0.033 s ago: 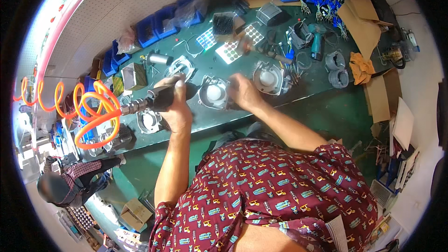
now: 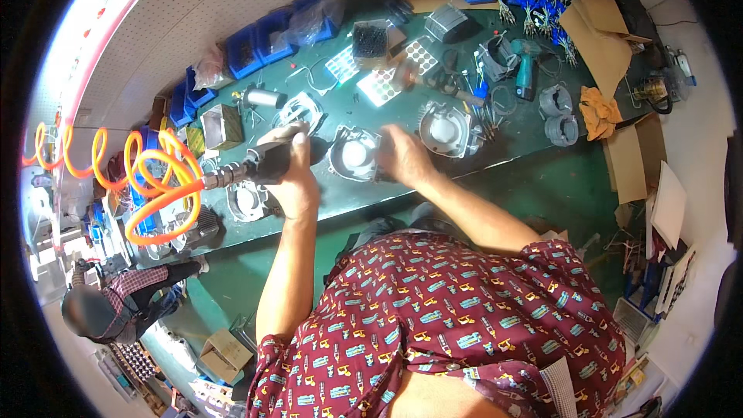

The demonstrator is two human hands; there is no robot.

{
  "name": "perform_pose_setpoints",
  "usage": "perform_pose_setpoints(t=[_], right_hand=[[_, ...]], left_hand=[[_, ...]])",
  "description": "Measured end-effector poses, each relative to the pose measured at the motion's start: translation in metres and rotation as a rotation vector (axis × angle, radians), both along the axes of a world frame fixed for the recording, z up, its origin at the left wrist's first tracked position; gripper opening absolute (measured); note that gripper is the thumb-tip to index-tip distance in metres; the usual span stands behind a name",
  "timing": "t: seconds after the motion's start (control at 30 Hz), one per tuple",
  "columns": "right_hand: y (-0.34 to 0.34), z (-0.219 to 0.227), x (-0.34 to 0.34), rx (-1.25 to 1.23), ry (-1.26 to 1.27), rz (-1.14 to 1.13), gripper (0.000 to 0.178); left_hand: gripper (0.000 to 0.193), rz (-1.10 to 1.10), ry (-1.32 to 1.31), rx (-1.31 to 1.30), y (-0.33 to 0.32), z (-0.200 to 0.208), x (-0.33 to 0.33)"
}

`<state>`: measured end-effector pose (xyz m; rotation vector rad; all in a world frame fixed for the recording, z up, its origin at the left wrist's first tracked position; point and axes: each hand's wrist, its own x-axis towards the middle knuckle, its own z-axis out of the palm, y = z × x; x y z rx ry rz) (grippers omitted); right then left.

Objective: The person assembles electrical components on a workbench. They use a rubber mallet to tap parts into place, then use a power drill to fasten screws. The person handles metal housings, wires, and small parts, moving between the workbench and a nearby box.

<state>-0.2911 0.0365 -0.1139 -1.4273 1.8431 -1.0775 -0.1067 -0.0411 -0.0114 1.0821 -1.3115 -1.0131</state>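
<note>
Left grip point(image 2: 294, 178) clasps black air tool point(image 2: 267, 162); right hand point(image 2: 402, 156) steadies round grey metal housing point(image 2: 354, 155).

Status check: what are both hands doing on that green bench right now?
Left hand grips air tool. Right hand steadies round metal housing. Nothing between them.

Count at the green workbench point(image 2: 464, 178): two hands, the left hand point(image 2: 294, 178) and the right hand point(image 2: 402, 156). One air tool point(image 2: 267, 164). One orange coiled hose point(image 2: 147, 186). Four round metal housings: one at centre point(image 2: 352, 155), one right point(image 2: 445, 128), one far point(image 2: 300, 111), one left point(image 2: 246, 201). One teal drill point(image 2: 526, 70). One second person point(image 2: 116, 302), near left.
</note>
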Motion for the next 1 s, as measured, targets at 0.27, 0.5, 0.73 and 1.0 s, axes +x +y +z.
perform_pose_setpoints(t=[0.27,0.5,0.73,1.0], right_hand=[[0.004,-0.004,0.003,0.124,0.098,0.053,0.051],[0.009,-0.006,0.005,0.072,0.025,0.017,0.049],[0.007,-0.021,0.002,0.177,-0.064,0.028,0.056],[-0.001,-0.015,0.005,0.282,-0.080,0.056,0.056]], left_hand=[[0.012,-0.031,0.077,-0.048,-0.004,-0.012,-0.006],[0.016,-0.032,-0.033,-0.066,-0.002,-0.013,-0.004],[0.020,-0.296,-0.021,-0.007,-0.006,0.011,-0.025],[0.013,-0.509,-0.103,0.145,-0.028,0.016,-0.050]])
